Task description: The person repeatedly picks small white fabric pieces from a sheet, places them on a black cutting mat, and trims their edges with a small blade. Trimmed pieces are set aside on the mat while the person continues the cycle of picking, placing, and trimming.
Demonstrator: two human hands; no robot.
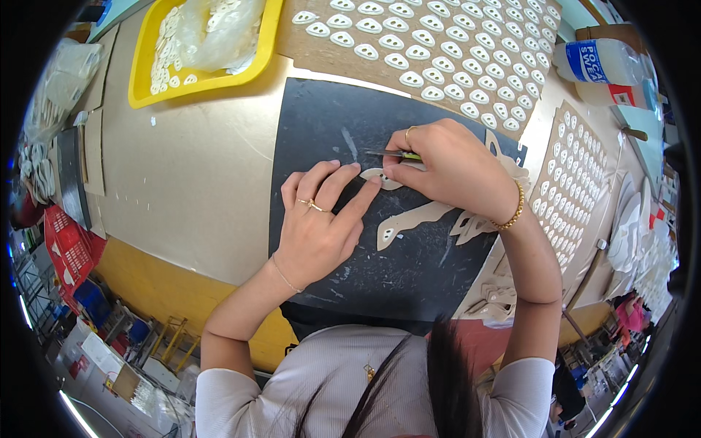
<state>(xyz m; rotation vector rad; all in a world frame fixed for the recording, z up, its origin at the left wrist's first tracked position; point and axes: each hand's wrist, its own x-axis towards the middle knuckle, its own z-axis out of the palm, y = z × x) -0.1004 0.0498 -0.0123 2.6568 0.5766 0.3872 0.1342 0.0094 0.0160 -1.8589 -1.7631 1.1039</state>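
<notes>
My left hand (319,228) lies with fingers spread on the black mat (321,117), its index fingertip pressing on a small cream oval piece (393,182) with dark holes. My right hand (454,162) is closed round a slim pointed tool (403,154) with a green and dark handle, its dark tip directed left above the piece. Whether the tool is a knife or tweezers I cannot tell. Right of the left hand lies a cream offcut strip (416,217) with a holed, pointed end. More cream scraps (475,228) lie under my right wrist, partly hidden.
A yellow tray (266,51) holding loose cream pieces and a plastic bag stands at the back left. Brown boards (310,55) at the back and right carry rows of similar pieces. A bottle (599,61) stands far right. A red basket (69,252) is at the left.
</notes>
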